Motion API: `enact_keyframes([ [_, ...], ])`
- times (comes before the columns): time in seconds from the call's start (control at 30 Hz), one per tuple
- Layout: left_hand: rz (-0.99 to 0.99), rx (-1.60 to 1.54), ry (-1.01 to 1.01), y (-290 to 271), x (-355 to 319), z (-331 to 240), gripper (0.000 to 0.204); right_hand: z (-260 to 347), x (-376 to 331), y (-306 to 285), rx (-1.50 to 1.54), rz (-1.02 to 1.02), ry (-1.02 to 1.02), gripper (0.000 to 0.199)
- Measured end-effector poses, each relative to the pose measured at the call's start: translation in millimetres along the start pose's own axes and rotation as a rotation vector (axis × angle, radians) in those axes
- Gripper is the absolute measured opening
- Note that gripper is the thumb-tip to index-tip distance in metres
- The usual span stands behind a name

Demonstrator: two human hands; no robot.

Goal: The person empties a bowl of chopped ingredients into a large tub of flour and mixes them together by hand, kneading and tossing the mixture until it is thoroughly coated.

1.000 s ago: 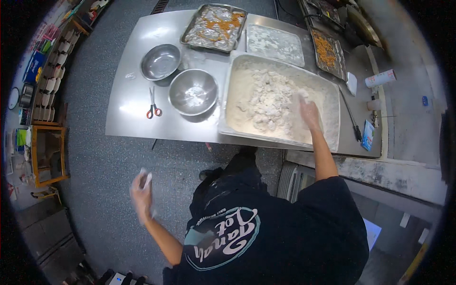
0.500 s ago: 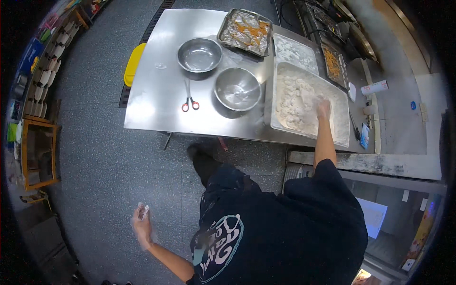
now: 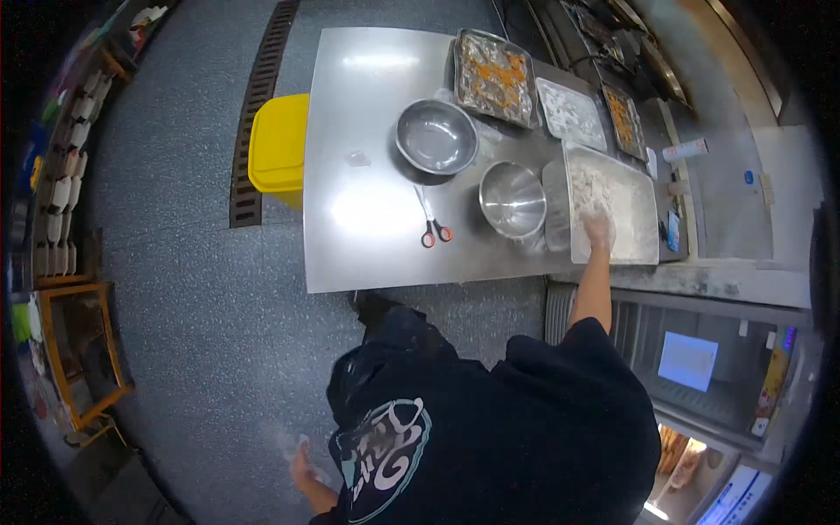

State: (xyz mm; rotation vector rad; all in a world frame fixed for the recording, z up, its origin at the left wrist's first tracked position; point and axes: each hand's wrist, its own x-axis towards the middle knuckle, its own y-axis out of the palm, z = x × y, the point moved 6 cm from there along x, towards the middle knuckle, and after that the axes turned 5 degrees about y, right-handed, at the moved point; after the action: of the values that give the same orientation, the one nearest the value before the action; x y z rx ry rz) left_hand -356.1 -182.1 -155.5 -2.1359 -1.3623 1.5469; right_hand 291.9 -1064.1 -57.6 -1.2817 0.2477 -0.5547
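My right hand (image 3: pixel 598 231), in a thin clear glove dusted white, reaches into a white rectangular tub (image 3: pixel 649 210) on the right of the table. Its fingers are at the lumpy, floured pieces (image 3: pixel 593 185) heaped along the tub's left side; flour and blur hide how far they close. Loose white flour (image 3: pixel 626 197) covers the tub's bottom. Low on the left, away from the table, my left hand (image 3: pixel 303 465) hangs over the floor in a loose clear glove. Its fingers look apart, though blurred, and nothing shows in them.
On the steel table (image 3: pixel 359 114) stand two metal bowls, a grey one (image 3: pixel 437 136) and a shinier one (image 3: pixel 513 199), beside scissors (image 3: pixel 429 219). Behind are a tray with orange bits (image 3: pixel 494 74) and a floured tray (image 3: pixel 573 114). A yellow bin (image 3: pixel 278 144) adjoins the table's left side.
My view has swung left, so the table sits further right. My right hand has shifted to the floured pieces at the tub's left. My left hand has dropped lower and closer to my body.
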Motion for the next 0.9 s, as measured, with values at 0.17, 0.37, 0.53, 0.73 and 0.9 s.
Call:
enact_keyframes([
  [0.17, 0.213, 0.450, 0.058, -52.5, 32.2, -28.9, 0.035, 179.8, -76.5, -41.6, -0.125, -0.190, -0.327, 0.037],
  [0.37, 0.299, 0.847, 0.404, -96.8, 217.9, -162.5, 0.040, 418.3, -170.3, -61.9, -0.070, 0.011, -0.213, 0.029],
  [0.53, -0.253, 1.304, 1.038, -131.4, 476.3, -322.7, 0.014, 533.9, -239.8, 20.4, 0.112, 0.024, -0.354, 0.024],
  [0.73, 0.140, 0.121, 0.801, -58.4, 452.4, -627.8, 0.012, 612.7, -375.6, 155.1, 0.090, 0.287, -0.318, 0.015],
  [0.9, 0.158, 0.388, 1.071, 3.0, 512.2, -703.9, 0.014, 643.6, -488.3, 192.2, 0.189, 0.524, -0.135, 0.031],
])
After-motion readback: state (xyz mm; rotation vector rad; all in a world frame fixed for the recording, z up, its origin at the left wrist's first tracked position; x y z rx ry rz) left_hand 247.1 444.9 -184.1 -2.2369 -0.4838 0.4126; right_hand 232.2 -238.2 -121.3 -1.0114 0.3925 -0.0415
